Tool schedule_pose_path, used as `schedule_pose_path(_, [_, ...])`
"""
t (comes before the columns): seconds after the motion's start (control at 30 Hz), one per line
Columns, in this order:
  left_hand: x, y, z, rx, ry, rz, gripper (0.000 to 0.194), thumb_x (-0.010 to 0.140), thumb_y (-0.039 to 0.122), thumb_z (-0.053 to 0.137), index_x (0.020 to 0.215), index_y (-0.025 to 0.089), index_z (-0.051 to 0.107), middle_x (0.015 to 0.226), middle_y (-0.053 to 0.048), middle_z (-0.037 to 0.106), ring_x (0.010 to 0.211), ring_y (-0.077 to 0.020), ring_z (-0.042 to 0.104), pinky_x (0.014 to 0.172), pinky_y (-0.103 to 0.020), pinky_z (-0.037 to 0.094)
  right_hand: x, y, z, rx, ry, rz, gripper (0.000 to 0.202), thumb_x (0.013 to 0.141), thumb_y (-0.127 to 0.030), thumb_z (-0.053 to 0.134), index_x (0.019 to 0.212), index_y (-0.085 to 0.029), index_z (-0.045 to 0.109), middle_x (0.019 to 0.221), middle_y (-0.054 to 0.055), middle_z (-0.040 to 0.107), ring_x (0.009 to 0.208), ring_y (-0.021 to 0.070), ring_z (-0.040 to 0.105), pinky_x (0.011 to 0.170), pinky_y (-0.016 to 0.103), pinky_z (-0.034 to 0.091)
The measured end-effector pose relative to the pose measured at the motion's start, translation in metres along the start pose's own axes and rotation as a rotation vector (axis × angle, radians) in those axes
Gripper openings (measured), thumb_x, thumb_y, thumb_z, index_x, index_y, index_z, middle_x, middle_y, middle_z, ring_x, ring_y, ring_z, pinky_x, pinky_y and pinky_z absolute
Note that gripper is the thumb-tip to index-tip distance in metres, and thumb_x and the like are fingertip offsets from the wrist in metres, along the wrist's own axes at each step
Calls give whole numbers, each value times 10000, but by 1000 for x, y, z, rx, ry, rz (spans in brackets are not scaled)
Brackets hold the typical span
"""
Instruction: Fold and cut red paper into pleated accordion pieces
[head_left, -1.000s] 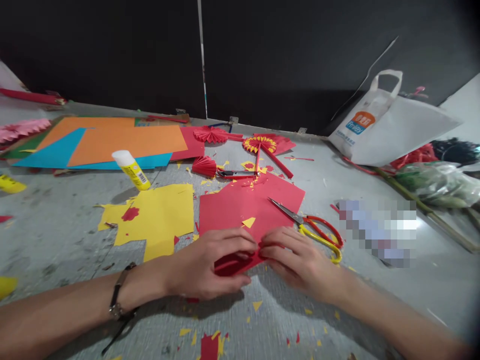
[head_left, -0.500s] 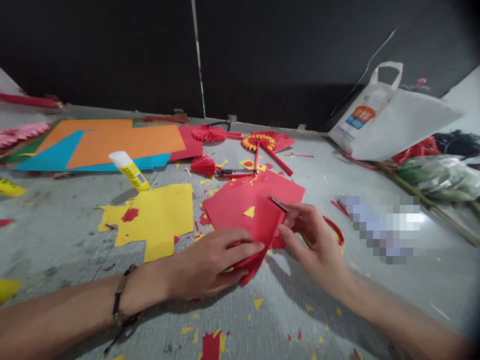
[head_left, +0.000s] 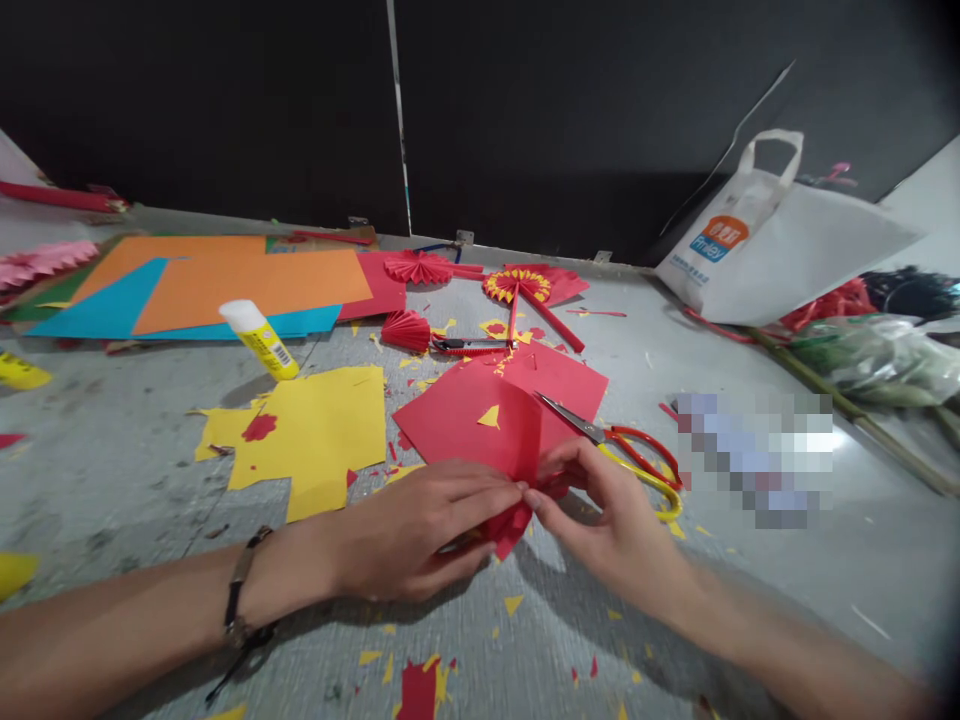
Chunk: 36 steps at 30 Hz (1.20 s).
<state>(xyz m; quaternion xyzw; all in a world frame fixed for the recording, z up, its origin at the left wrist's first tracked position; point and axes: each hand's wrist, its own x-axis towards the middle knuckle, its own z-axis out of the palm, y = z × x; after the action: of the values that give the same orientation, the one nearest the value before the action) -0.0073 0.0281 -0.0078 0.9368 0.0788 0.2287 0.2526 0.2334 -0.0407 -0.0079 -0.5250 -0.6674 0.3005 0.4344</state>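
A sheet of red paper (head_left: 457,424) lies in front of me, its right part folded up and standing off the table. My left hand (head_left: 431,525) is closed over the near end of the sheet, fingertips on the fold. My right hand (head_left: 611,510) pinches the fold's edge between thumb and fingers, its thumb meeting the left fingertips. Just beyond the right hand rest scissors (head_left: 596,432) with red and yellow handles, untouched. A small yellow scrap (head_left: 489,416) sits on the red sheet. To the left is a cut piece of yellow paper (head_left: 322,430).
A glue stick (head_left: 259,340) stands tilted behind the yellow paper. Red pleated paper fans (head_left: 418,266) and a utility knife (head_left: 469,345) lie farther back. Orange sheets (head_left: 262,290) are stacked at back left. A white bag (head_left: 780,240) stands at back right. Paper scraps litter the table.
My right hand has moved left and nearer, bringing the sheet's right edge in toward my left hand. The scissors are now uncovered, and the fold stands more upright.
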Motion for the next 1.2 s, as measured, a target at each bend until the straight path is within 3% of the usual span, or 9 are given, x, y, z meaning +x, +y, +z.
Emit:
schedule_pose_path(0.3, [-2, -1, 0, 28, -15, -7, 598, 1023, 140, 539, 1591, 186, 358, 1496, -157, 608, 1397, -259, 582, 1173, -418, 517, 13, 7, -11, -169, 141, -177, 126, 882, -113, 674, 947, -221, 669, 857, 12, 741, 731, 166, 723, 653, 297, 620])
schedule_pose_path(0.47, [-1, -1, -1, 88, -35, 18, 520, 1014, 120, 520, 1526, 159, 445, 1523, -146, 583, 1417, -239, 554, 1193, -392, 494, 34, 14, -62, -299, 589, -395, 265, 827, -43, 722, 996, -239, 666, 967, 35, 686, 905, 221, 676, 831, 406, 574])
schedule_pose_path(0.53, [0, -1, -1, 107, -14, 39, 502, 1013, 114, 512, 1511, 133, 457, 1520, -162, 578, 1418, -237, 545, 1183, -380, 499, 33, 10, -73, -454, 754, -680, 346, 769, -7, 770, 1023, -222, 678, 967, 51, 690, 911, 241, 670, 837, 417, 551])
schedule_pose_path(0.57, [0, -1, 0, 125, 7, 47, 479, 1012, 111, 508, 1490, 122, 477, 1488, -169, 599, 1394, -239, 560, 1163, -377, 514, 30, 7, -73, -534, 740, -817, 367, 760, 6, 780, 1044, -205, 684, 967, 62, 700, 891, 242, 675, 818, 413, 551])
schedule_pose_path(0.63, [0, 0, -1, 187, 80, 76, 415, 1010, 94, 495, 1423, 107, 531, 1376, -170, 663, 1294, -244, 613, 1104, -380, 547, 21, 3, -63, -638, 502, -920, 336, 813, 2, 759, 1091, -171, 682, 998, 93, 712, 889, 243, 684, 792, 401, 555])
schedule_pose_path(0.73, [-2, 5, -5, 300, 195, 169, 331, 993, 43, 501, 1304, 108, 593, 1195, -137, 723, 1138, -236, 654, 1027, -385, 561, 12, 2, -36, -670, 29, -730, 230, 956, -11, 603, 1125, -158, 656, 1038, 119, 721, 914, 247, 660, 790, 414, 549])
schedule_pose_path(0.8, [-3, 9, -7, 373, 247, 226, 292, 978, 32, 540, 1248, 121, 608, 1129, -111, 733, 1106, -232, 656, 1024, -392, 547, 11, 6, -22, -665, -117, -701, 177, 1005, -53, 542, 1093, -154, 658, 985, 106, 724, 853, 234, 649, 751, 397, 542])
schedule_pose_path(0.97, [2, 7, -4, 431, 183, 120, 186, 987, 101, 599, 1156, 173, 624, 1124, -89, 733, 1061, -232, 661, 986, -391, 536, 13, 13, -17, -643, -219, -657, 187, 1035, -100, 503, 1085, -167, 670, 956, 90, 730, 836, 230, 664, 742, 384, 549])
schedule_pose_path(1.2, [0, -6, 2, 299, 143, -34, 148, 1060, 126, 488, 1102, 169, 624, 999, -73, 711, 898, -197, 638, 867, -337, 532, 6, 6, -17, -580, -168, -649, 272, 1031, -93, 499, 1274, -176, 590, 971, 92, 756, 844, 233, 725, 776, 386, 597])
